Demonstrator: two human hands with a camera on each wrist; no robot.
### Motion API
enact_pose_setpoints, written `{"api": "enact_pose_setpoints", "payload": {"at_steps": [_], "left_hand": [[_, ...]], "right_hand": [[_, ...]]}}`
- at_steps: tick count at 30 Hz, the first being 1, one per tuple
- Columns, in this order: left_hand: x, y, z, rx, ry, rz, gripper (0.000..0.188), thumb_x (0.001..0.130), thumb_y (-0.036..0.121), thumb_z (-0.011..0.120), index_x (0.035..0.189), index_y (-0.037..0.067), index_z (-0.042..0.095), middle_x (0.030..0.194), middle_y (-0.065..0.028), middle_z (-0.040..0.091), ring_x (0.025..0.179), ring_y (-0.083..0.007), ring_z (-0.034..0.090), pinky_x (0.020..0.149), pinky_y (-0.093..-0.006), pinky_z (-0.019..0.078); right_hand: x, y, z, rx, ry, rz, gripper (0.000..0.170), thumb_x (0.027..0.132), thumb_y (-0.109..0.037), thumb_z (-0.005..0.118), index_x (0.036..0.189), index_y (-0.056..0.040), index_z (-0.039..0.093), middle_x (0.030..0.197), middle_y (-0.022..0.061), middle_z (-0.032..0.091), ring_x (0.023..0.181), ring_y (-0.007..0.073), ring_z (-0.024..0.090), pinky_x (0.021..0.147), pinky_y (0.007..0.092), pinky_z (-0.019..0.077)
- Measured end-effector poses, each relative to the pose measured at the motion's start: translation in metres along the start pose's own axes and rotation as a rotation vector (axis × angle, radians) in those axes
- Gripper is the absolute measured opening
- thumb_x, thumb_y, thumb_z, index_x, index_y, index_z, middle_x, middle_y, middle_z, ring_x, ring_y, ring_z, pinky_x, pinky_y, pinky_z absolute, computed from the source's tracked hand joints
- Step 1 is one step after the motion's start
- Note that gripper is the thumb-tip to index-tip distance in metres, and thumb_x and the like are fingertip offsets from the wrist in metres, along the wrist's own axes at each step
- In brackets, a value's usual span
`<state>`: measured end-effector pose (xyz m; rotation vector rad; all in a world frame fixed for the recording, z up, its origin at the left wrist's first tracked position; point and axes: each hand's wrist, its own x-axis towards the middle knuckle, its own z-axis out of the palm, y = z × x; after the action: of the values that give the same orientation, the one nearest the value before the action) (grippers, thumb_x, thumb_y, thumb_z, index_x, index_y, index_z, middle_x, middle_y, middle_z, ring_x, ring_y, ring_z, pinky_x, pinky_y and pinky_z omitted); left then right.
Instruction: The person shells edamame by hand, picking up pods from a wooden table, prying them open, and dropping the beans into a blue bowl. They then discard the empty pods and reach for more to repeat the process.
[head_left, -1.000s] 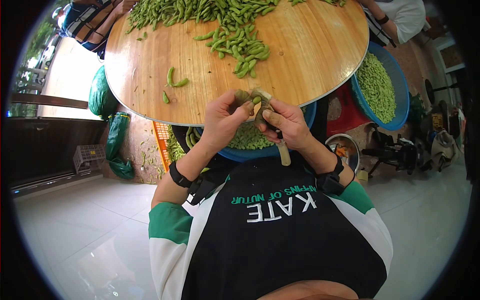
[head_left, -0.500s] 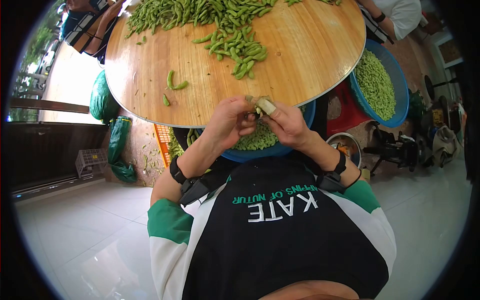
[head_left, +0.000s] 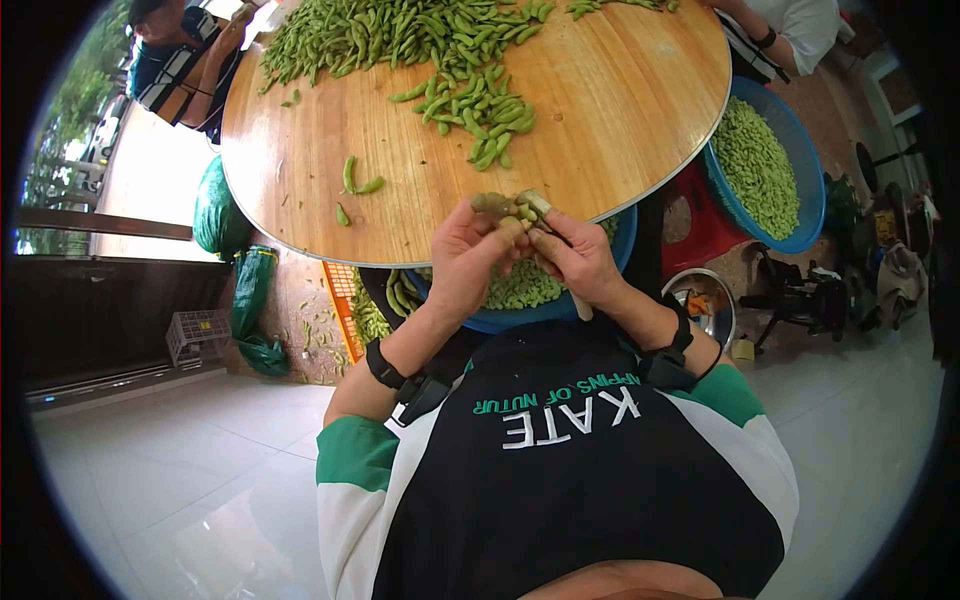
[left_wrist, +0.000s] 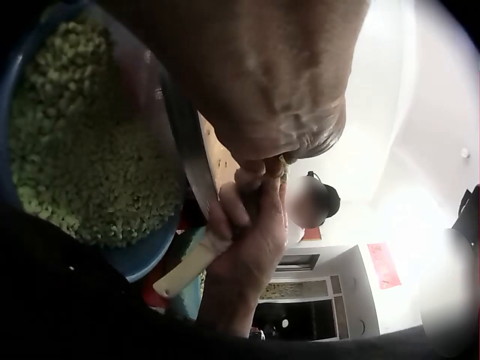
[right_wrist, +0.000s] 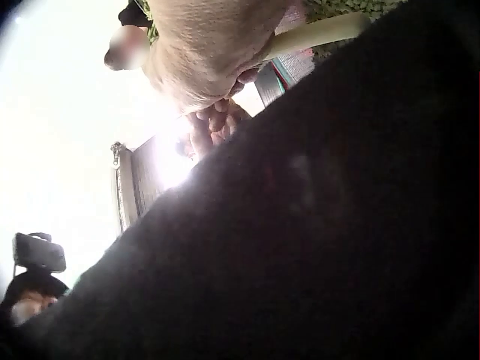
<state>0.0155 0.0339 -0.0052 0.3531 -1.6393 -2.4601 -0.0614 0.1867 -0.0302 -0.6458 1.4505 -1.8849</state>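
Both hands meet over the table's near edge, above a blue basin point(head_left: 487, 321) of shelled beans point(head_left: 523, 285). My left hand point(head_left: 466, 262) pinches a green pod point(head_left: 524, 213) between thumb and fingers. My right hand point(head_left: 582, 262) touches the same spot with its thumb and fingers; a pale handle point(head_left: 583, 308) sticks out below its palm. In the left wrist view the pale handle point(left_wrist: 187, 266) lies in the curled fingers of the right hand point(left_wrist: 251, 251). Whatever the handle belongs to is mostly hidden. The right wrist view shows the handle point(right_wrist: 319, 36) too.
A wooden table point(head_left: 600, 110) bears a heap of pods point(head_left: 380, 40) and a few stray ones. At the right are a blue basket of beans point(head_left: 755, 175), a red stool point(head_left: 700, 225) and a metal bowl point(head_left: 715, 325). An orange crate point(head_left: 343, 305) stands left; two people sit across.
Both hands parted slightly from their closer hold half a second ago, and green shows between the fingertips again. The pale handle, hidden then, is visible below the right hand. The head view has shifted slightly.
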Motion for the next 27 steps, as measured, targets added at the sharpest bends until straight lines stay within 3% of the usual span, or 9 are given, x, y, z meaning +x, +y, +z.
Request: {"api": "enact_pose_setpoints", "payload": {"at_steps": [2, 6, 9, 11, 13, 15, 18, 23, 27], "left_hand": [[0.000, 0.001, -0.002, 0.077, -0.039, 0.074, 0.023, 0.086, 0.000, 0.061, 0.109, 0.002, 0.056, 0.089, -0.0048, 0.064, 0.072, -0.0083, 0.061, 0.054, -0.0185, 0.0434], [0.002, 0.001, -0.013, 0.174, -0.091, 0.091, 0.026, 0.085, -0.003, 0.061, 0.110, 0.001, 0.056, 0.095, -0.0045, 0.064, 0.080, -0.0081, 0.061, 0.060, -0.0190, 0.0448], [0.004, -0.003, -0.012, 0.167, -0.077, 0.123, 0.023, 0.086, -0.003, 0.060, 0.108, 0.001, 0.057, 0.096, -0.0043, 0.064, 0.082, -0.0079, 0.060, 0.062, -0.0203, 0.0459], [0.005, -0.006, -0.014, 0.146, -0.060, 0.154, 0.021, 0.086, -0.003, 0.060, 0.107, 0.001, 0.057, 0.096, -0.0041, 0.064, 0.082, -0.0078, 0.059, 0.063, -0.0210, 0.0464], [0.007, -0.006, -0.016, 0.365, -0.028, 0.252, 0.018, 0.086, -0.002, 0.060, 0.104, 0.001, 0.056, 0.095, -0.0045, 0.063, 0.079, -0.0074, 0.057, 0.065, -0.0224, 0.0469], [0.005, -0.003, -0.008, 0.298, 0.011, 0.227, 0.017, 0.087, -0.001, 0.060, 0.103, 0.001, 0.056, 0.093, -0.0039, 0.062, 0.075, -0.0069, 0.055, 0.063, -0.0217, 0.0459], [0.002, 0.005, -0.007, 0.238, 0.022, 0.107, 0.015, 0.087, 0.000, 0.059, 0.101, 0.000, 0.056, 0.088, -0.0024, 0.062, 0.068, -0.0057, 0.052, 0.059, -0.0201, 0.0432], [0.001, -0.002, -0.014, 0.127, -0.065, -0.068, 0.008, 0.087, 0.002, 0.061, 0.095, 0.000, 0.059, 0.077, 0.0004, 0.061, 0.061, -0.0038, 0.050, 0.053, -0.0179, 0.0386], [0.000, 0.002, -0.009, 0.165, -0.047, -0.106, 0.006, 0.086, 0.004, 0.063, 0.091, 0.000, 0.061, 0.074, 0.0014, 0.060, 0.060, -0.0029, 0.049, 0.052, -0.0179, 0.0375]], "right_hand": [[0.003, -0.001, -0.003, 0.172, -0.055, 0.089, 0.029, 0.096, -0.011, 0.051, 0.123, -0.0004, 0.054, 0.078, -0.0021, 0.058, 0.060, 0.0017, 0.048, 0.051, 0.0163, 0.0367], [0.002, -0.002, -0.002, 0.082, -0.080, 0.088, 0.026, 0.097, -0.014, 0.051, 0.118, 0.0000, 0.055, 0.076, -0.0030, 0.056, 0.059, 0.0009, 0.046, 0.048, 0.0176, 0.0358], [0.000, 0.010, -0.002, -0.117, -0.059, -0.049, 0.026, 0.095, -0.013, 0.054, 0.115, 0.0023, 0.055, 0.074, 0.0034, 0.058, 0.057, 0.0103, 0.054, 0.047, 0.0246, 0.0408], [0.001, 0.023, -0.004, -0.759, 0.030, -0.563, 0.029, 0.092, -0.011, 0.057, 0.115, 0.0051, 0.053, 0.077, 0.0140, 0.059, 0.062, 0.0260, 0.060, 0.053, 0.0328, 0.0467], [-0.004, 0.020, -0.002, -0.811, 0.042, -0.592, 0.032, 0.090, -0.010, 0.058, 0.117, 0.0060, 0.052, 0.079, 0.0177, 0.058, 0.066, 0.0321, 0.060, 0.057, 0.0361, 0.0478], [-0.006, 0.020, -0.003, -0.860, 0.052, -0.620, 0.035, 0.088, -0.009, 0.059, 0.119, 0.0070, 0.050, 0.080, 0.0214, 0.057, 0.069, 0.0382, 0.060, 0.061, 0.0394, 0.0490], [-0.010, 0.017, -0.009, -0.631, 0.034, -0.439, 0.038, 0.091, -0.011, 0.055, 0.125, 0.0056, 0.047, 0.081, 0.0166, 0.058, 0.067, 0.0308, 0.061, 0.059, 0.0353, 0.0485], [-0.010, -0.016, -0.009, -0.003, -0.184, 0.094, 0.041, 0.098, -0.019, 0.045, 0.135, -0.0021, 0.040, 0.082, 0.0009, 0.055, 0.057, 0.0054, 0.046, 0.048, 0.0195, 0.0370], [-0.007, -0.010, -0.012, 0.184, -0.265, 0.170, 0.039, 0.098, -0.020, 0.046, 0.133, -0.0035, 0.041, 0.082, -0.0003, 0.055, 0.054, 0.0022, 0.042, 0.045, 0.0172, 0.0334]]}}
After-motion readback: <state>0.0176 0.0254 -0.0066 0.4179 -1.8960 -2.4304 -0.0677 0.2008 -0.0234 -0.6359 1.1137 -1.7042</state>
